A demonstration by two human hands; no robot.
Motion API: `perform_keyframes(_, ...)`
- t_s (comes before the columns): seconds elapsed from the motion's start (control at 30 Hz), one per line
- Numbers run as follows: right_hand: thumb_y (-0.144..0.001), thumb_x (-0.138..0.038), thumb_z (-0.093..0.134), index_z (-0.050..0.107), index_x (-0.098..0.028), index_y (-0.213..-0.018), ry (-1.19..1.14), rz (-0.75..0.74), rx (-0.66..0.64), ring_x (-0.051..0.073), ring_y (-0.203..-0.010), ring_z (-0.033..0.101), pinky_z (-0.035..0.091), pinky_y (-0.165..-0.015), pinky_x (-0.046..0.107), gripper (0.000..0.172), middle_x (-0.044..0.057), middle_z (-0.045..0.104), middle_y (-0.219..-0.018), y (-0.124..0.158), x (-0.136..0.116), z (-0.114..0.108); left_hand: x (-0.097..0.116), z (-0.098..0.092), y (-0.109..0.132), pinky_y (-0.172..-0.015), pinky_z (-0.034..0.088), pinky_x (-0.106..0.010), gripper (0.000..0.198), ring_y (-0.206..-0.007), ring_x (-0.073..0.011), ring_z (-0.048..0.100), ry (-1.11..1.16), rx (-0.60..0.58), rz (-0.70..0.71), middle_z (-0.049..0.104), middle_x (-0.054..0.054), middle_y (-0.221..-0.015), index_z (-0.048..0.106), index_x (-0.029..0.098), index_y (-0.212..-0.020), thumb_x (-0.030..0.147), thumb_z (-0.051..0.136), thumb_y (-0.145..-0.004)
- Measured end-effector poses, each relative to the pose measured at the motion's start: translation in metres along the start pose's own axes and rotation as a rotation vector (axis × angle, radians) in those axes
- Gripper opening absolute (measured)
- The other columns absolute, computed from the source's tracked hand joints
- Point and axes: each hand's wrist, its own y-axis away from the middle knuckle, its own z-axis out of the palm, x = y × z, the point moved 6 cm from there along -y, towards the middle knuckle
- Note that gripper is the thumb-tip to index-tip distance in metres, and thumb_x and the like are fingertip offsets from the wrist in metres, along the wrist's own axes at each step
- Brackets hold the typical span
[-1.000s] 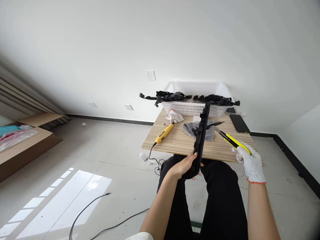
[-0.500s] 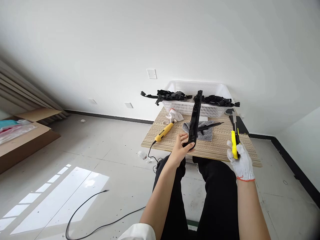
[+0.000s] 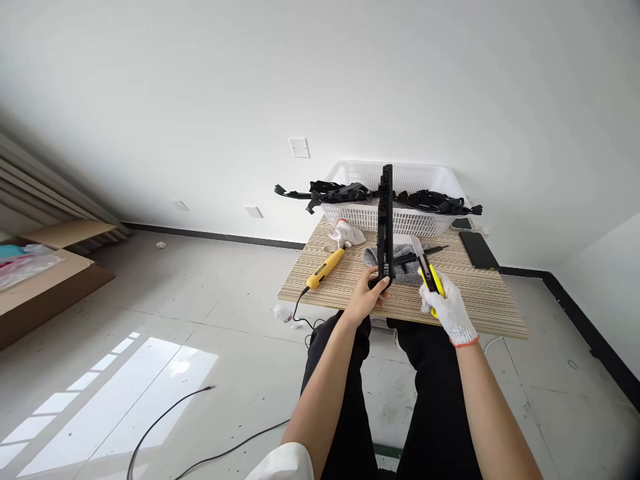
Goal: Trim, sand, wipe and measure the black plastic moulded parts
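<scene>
My bare left hand grips the near end of a long black plastic strip, which points away from me over the wooden table toward the white basket. My right hand, in a white knit glove, is closed round a yellow utility knife with its blade out, just right of the strip's near end. A grey cloth with a small black part on it lies under the strip.
The basket holds several black plastic parts that hang over its rim. A yellow corded tool, a spare white glove and a black phone lie on the table. A cable runs over the floor. A cardboard box sits at left.
My left hand has moved the black strip forward and up until it points straight at the basket. My right hand has brought the knife in from the right, close beside the strip.
</scene>
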Motion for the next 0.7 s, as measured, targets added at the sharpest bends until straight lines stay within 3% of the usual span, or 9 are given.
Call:
perform_keyframes(0.1,-0.078,-0.039,0.068,0.065,-0.019,-0.106,0.043,0.043,0.012,0.010,-0.046,0.047,0.043,-0.047,0.025,0.034,-0.005,0.053,-0.060,-0.010,0.005,0.006,-0.002,-0.001,-0.002,-0.047,0.050,-0.019,0.043,-0.062,-0.0079,0.062,0.003,0.015,0.012,0.062,-0.006,-0.106,0.051,0.018,-0.119,0.038,0.070,-0.086)
perform_keyframes(0.2,-0.077,-0.049,0.071,0.067,-0.018,-0.096,-0.056,0.107,0.061,0.008,-0.046,0.043,0.037,-0.043,0.022,0.037,-0.005,0.051,-0.058,-0.014,0.014,0.008,-0.003,-0.002,-0.002,-0.049,0.051,-0.020,0.041,-0.061,-0.0076,0.062,-0.003,0.016,0.011,0.062,-0.006,-0.106,0.053,0.018,-0.118,0.038,0.070,-0.086)
perform_keyframes(0.37,-0.076,-0.057,0.070,0.068,-0.018,-0.096,0.006,0.106,0.119,0.009,-0.043,0.047,0.042,-0.043,0.024,0.044,-0.001,0.059,-0.062,-0.016,0.017,0.004,-0.005,-0.003,-0.002,-0.054,0.054,-0.023,0.044,-0.061,-0.0082,0.063,0.006,0.005,0.030,0.063,-0.007,-0.111,0.053,0.019,-0.118,0.041,0.071,-0.085)
perform_keyframes(0.7,-0.084,-0.052,0.062,0.067,-0.019,-0.103,0.171,0.066,0.110,0.011,-0.042,0.054,0.048,-0.044,0.026,0.039,0.004,0.072,-0.077,-0.016,0.014,0.001,-0.009,-0.003,-0.004,-0.056,0.057,-0.026,0.046,-0.060,-0.0086,0.064,0.037,0.021,0.014,0.063,-0.008,-0.116,0.054,0.019,-0.117,0.042,0.074,-0.082)
